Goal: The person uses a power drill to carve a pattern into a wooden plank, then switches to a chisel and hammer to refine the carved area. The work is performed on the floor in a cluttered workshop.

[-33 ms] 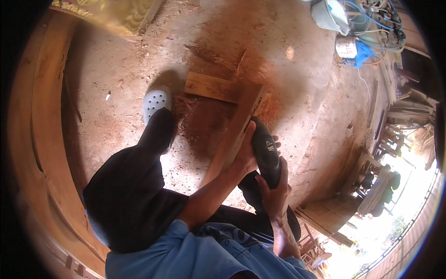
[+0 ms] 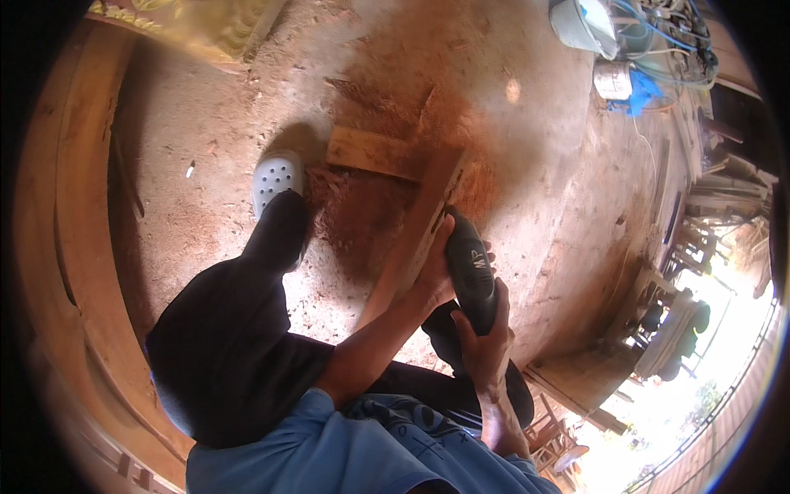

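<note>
My left hand (image 2: 439, 263) grips the front part of a dark handheld power tool (image 2: 466, 257) with its fingers wrapped round it, while my right hand (image 2: 485, 337) holds the tool's rear end. The tool lies along the right side of a long wooden beam (image 2: 415, 226) that has slots cut in its narrow face. This beam slants from my lap toward a flat board (image 2: 374, 150) lying crosswise on the dusty floor, and meets its right end. Whether the tool's working tip touches the beam is hidden.
Long planks (image 2: 66, 214) run along the left, below a carved yellow wooden piece (image 2: 189, 20). My grey clog (image 2: 276, 177) rests on the floor (image 2: 189, 222). At top right are buckets (image 2: 611, 81), hoses and blue plastic (image 2: 642, 95). Stacked wood (image 2: 728, 198) and dark machinery (image 2: 675, 329) line the right.
</note>
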A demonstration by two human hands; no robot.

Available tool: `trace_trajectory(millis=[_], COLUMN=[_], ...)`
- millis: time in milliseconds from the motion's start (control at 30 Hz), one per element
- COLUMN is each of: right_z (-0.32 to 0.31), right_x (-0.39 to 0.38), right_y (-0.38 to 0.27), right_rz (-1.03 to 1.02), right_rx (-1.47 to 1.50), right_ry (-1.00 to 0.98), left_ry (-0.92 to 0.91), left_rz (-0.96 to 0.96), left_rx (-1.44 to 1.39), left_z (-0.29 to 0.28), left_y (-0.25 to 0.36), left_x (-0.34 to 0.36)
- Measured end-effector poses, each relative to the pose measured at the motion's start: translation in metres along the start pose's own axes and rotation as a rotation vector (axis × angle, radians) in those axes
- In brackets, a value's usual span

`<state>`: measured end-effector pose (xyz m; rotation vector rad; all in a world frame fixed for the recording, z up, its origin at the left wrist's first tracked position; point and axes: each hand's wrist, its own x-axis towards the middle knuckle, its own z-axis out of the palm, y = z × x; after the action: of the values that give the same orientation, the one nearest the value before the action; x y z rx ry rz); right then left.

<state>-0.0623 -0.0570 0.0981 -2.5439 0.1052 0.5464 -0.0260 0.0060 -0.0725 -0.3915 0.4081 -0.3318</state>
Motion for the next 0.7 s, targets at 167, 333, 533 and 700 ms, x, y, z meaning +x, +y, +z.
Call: trace_trajectory(millis=[167,333,533,700], right_z=[0.034,0.087,0.113,0.116], right_x=[-0.028,-0.049,-0.047,-0.033], right_y=[0.034,0.071,0.103,0.127], right_rz=[-0.116,-0.095,-0.182,-0.333], right_rx=[-0.044,-0.066,-0.102,-0.125], right_ry=[0.108,0.172,0.206,0.236], left_ry=[-0.022,0.016,-0.001,0.185], left_rz=[-0.057,-0.076,-0.079,-0.116], left_rx=[0.075,0.192,0.226,0.261], left_z=[-0.012,-0.030,-0.046,-0.043], left_y=[0.006,0.020,0.025,0.031], left_x=[-0.014,-0.031,-0.033,-0.031])
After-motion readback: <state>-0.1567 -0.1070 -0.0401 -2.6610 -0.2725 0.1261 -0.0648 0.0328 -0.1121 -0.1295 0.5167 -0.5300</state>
